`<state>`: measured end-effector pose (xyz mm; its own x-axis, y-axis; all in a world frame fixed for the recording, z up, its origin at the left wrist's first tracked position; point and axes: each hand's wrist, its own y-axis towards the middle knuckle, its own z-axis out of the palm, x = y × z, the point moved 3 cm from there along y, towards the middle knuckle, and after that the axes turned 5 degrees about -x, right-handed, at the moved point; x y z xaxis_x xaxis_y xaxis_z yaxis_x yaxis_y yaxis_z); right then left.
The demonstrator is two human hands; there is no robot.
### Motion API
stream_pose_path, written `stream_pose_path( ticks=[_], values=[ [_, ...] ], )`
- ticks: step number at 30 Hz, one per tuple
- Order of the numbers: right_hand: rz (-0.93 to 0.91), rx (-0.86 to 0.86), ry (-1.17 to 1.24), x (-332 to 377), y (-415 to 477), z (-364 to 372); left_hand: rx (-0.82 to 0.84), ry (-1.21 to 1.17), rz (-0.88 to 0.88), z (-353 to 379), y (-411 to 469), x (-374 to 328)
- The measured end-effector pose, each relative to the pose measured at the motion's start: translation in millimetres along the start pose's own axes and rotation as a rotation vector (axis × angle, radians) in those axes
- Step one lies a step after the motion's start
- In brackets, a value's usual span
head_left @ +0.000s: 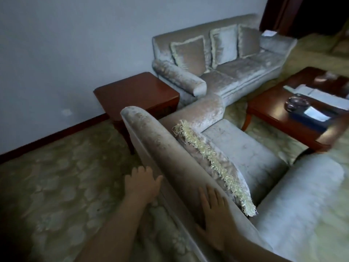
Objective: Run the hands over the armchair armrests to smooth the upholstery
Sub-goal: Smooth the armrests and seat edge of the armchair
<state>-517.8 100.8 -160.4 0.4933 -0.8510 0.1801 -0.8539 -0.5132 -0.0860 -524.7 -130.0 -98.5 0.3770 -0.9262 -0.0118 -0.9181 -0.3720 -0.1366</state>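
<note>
Pale grey-beige crushed-velvet armchair (245,157) fills centre and lower right, standing on the patterned green-beige carpet (56,176). Viewed from behind its backrest.

Rolled backrest top (160,148) runs diagonally from upper left toward the lower edge. Far armrest (207,108) at the chair's far side, next to the dark red wooden side desk (136,91). Near armrest (311,195) at lower right, broad and pale.

Fringed velvet cushion (213,163) leans inside against the backrest.

Right hand (213,216): flat, fingers spread, palm down on the backrest top near its nearer end. Grip released, grasping nothing.

Left hand (143,184): open, fingers loosely extended, at the rear face of the backrest over the carpet. Contact uncertain. Grip released.

Judgement: step in hand is a smoothing stroke, but on the backrest, not the armrests. Both armrests look untouched at present. Next move calls for reaching round or over to an armrest, palms flat, stroking along its length with the nap; near armrest is the closer reach for the right hand.
</note>
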Motion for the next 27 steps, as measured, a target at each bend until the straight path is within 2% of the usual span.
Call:
stream_pose_path(
  ticks=[4, 7, 12, 14, 17, 20, 25, 27],
  values=[
    [0.054, 0.017, -0.007, -4.3, 0.1, 14.8, -0.099, 0.057, 0.233, -3.9, 38.1, -3.3],
    [0.170, 0.007, -0.095, -2.2, -0.1, 20.9, -0.147, 0.119, 0.429, -4.0, 62.0, 2.4],
    [0.696, -0.215, -0.103, 34.3, 16.4, 16.0, -0.155, 0.176, 0.644, -9.2, 97.8, 39.4],
    [0.824, -0.304, -0.078, 43.6, 20.2, 12.2, -0.108, 0.197, 0.640, -11.1, 109.5, 49.7],
    [0.892, -0.302, -0.080, 47.2, 35.2, 12.4, -0.016, 0.165, 0.628, -19.5, 144.7, 71.8],
    [0.999, -0.250, -0.087, 39.8, 34.8, 12.0, -0.027, 0.158, 0.641, -33.3, 182.1, 80.1],
    [1.177, -0.215, -0.032, 41.7, 65.9, 12.1, 0.030, 0.111, 0.439, -46.6, 281.4, 92.1],
    [1.145, -0.189, -0.017, 41.9, 97.9, 9.4, 0.056, 0.086, 0.400, -41.4, 310.9, 92.5]
  ],
)
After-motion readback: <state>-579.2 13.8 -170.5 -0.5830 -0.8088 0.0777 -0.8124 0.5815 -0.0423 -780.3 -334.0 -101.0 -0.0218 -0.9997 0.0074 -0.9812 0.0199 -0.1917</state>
